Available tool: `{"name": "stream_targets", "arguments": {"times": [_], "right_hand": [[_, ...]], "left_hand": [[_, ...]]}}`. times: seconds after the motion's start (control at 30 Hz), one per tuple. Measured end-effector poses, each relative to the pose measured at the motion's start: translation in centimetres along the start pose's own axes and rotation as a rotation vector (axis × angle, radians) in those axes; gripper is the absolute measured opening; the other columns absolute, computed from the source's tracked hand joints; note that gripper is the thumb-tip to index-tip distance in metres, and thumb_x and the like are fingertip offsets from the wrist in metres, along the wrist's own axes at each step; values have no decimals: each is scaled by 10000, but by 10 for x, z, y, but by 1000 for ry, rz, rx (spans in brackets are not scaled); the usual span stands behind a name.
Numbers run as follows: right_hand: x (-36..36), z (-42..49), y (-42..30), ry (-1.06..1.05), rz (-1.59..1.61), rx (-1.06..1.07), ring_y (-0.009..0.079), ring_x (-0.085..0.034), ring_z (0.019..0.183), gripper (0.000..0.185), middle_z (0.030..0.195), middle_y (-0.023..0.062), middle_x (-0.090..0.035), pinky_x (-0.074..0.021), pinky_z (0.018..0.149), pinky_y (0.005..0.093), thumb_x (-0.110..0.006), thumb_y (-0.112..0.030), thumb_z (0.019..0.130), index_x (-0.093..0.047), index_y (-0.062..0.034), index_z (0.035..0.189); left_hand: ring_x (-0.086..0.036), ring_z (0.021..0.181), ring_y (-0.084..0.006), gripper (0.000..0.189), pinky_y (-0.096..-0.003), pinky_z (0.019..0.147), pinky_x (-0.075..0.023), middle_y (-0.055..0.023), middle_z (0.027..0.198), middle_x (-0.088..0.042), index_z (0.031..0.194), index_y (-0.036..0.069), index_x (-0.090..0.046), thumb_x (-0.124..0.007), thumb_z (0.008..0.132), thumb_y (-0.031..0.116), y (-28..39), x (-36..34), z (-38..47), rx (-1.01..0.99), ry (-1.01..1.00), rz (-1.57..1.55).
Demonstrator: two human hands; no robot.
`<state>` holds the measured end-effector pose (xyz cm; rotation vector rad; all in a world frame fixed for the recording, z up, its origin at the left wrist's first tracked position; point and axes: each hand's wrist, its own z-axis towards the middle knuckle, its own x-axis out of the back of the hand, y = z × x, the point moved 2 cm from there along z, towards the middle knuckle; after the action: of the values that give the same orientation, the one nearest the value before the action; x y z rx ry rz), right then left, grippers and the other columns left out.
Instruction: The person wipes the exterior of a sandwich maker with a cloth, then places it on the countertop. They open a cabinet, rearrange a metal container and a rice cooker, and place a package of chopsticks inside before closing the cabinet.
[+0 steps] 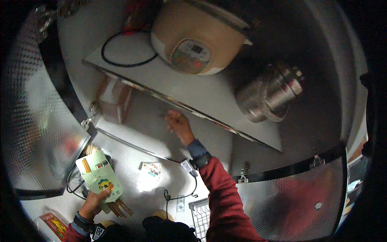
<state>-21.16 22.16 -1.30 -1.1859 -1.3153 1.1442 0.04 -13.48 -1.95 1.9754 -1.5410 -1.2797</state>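
My left hand (93,203) grips a pale green paperboard box (104,181) that bears a printed picture and writing. Thin brown sticks, apparently chopsticks (121,208), stick out of its lower end, and a bundle of light stick tips (91,149) shows past its upper end. My right hand (179,123) reaches into the cabinet's lower compartment, under the front edge of the shelf board (193,112). Its fingers are loosely bent and apart, with nothing visible in them. Left of it, in the same compartment, stands a brownish box-shaped container (115,99) with a pale top.
A rice cooker (193,39), a black cable (104,57) and a steel pot (266,93) occupy the upper shelf. Textured cabinet doors (39,121) (290,199) stand open both sides. Below are a printed card (150,171), a wire rack (202,217) and a packaged food tub (53,225).
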Motion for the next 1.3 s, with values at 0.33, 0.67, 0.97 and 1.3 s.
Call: {"name": "stream_targets", "arguments": {"times": [0.33,0.67,0.97,1.3], "right_hand": [[-26,-144,-165,-14,-593,414,96,-558,667,302,957,80,-633,-476,591,252,-493,-80,873,-548,-33,1167],[-45,-168,-240,52,-714,522,124,-576,785,272,987,58,-630,-479,654,251,-480,-58,889,-558,-21,1147],[-32,-108,-248,194,-1073,716,158,-596,932,319,1180,60,-572,-514,749,287,-532,-199,924,-527,-108,1230],[-15,-33,-348,718,-1564,1405,337,-477,1129,486,1224,184,-521,-435,880,480,-607,-334,830,-514,-64,1223]], "left_hand": [[-592,922,-167,385,-286,808,-479,-72,1049,-615,1171,2,-517,-632,828,134,32,7,11,-126,-357,258],[-597,947,-170,357,-292,835,-480,-98,1085,-616,1183,-2,-534,-606,856,122,43,3,12,-260,-478,448],[-598,939,-177,328,-306,834,-479,-110,1052,-618,1173,-16,-534,-572,881,128,14,16,46,-64,-552,125],[-598,985,-210,347,-313,853,-480,-132,1092,-611,1184,-32,-507,-577,865,84,35,2,25,-42,-436,184]]}}
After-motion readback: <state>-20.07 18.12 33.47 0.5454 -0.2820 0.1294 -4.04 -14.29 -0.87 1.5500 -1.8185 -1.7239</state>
